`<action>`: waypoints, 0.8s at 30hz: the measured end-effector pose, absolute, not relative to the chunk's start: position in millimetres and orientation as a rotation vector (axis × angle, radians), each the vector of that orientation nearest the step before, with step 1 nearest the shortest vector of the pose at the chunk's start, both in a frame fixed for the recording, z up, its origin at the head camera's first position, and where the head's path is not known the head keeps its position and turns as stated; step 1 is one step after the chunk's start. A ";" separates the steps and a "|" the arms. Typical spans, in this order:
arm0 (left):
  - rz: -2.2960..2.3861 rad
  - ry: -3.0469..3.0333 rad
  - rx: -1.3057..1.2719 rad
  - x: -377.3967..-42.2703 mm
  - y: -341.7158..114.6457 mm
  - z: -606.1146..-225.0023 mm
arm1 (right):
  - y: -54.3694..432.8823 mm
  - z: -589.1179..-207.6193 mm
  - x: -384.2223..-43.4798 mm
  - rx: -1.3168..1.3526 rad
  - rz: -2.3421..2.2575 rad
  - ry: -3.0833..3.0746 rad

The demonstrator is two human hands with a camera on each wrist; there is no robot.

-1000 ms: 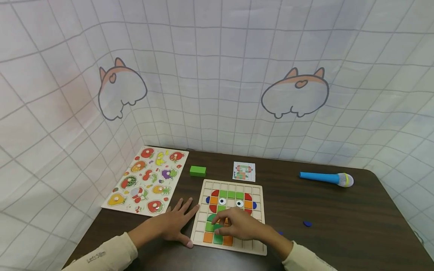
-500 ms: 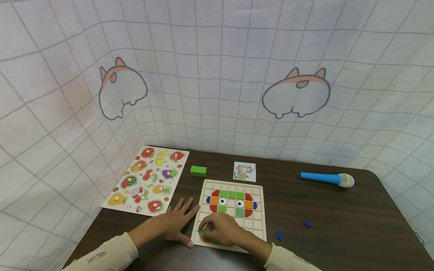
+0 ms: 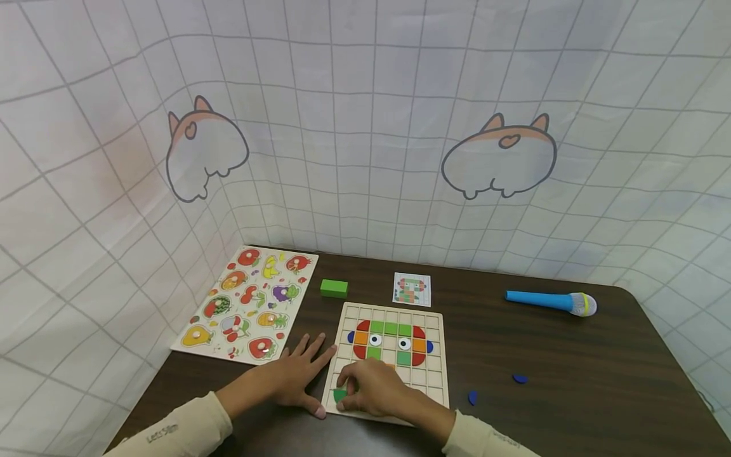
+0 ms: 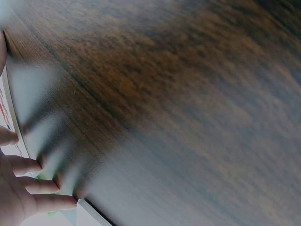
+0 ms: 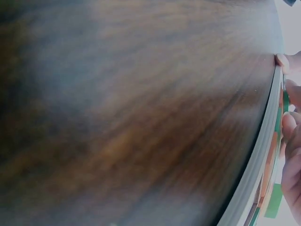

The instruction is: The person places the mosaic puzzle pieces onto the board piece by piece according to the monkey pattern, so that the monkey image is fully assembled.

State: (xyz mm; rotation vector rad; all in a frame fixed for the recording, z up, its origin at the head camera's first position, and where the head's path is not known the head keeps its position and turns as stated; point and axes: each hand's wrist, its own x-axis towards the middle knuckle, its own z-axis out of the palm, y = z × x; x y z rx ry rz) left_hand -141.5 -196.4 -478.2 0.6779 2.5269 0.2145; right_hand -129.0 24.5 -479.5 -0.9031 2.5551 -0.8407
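My right hand (image 3: 374,388) bends over the lower left of the wooden grid board (image 3: 434,381). Its thumb and index finger pinch a green curved-edge tile (image 3: 339,395) at the board's left column. Several tiles under the palm are hidden in the head view. Flat on the dark table, my left hand (image 3: 299,374) spreads its fingers, with the fingertips right at the board's left edge. On the board, red, orange and green tiles (image 3: 391,328) and two eye tiles (image 3: 375,340) form a face. The right wrist view catches the right fingers (image 5: 289,122) along the board's edge.
A fruit puzzle board (image 3: 251,304) lies at left. Behind the grid board are a green block (image 3: 334,289) and a pattern card (image 3: 412,289). To the right lie a blue toy microphone (image 3: 548,301) and two loose blue tiles, one (image 3: 472,398) nearer the board.
My right hand has moved left over the board to its lower left corner, and the green tile it pinches went from tilted to lying flatter. The left hand has stayed still.
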 end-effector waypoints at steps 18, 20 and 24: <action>0.208 2.535 0.692 -141.0 -196.2 -477.0 | 19.8 -477.3 -127.9 -0.985 -0.755 2.576; 0.203 2.538 0.690 -140.8 -196.4 -477.2 | 19.0 -477.3 -127.4 -0.989 -0.750 2.584; 0.198 2.543 0.693 -140.7 -196.6 -477.3 | 17.4 -477.7 -126.0 -0.989 -0.751 2.617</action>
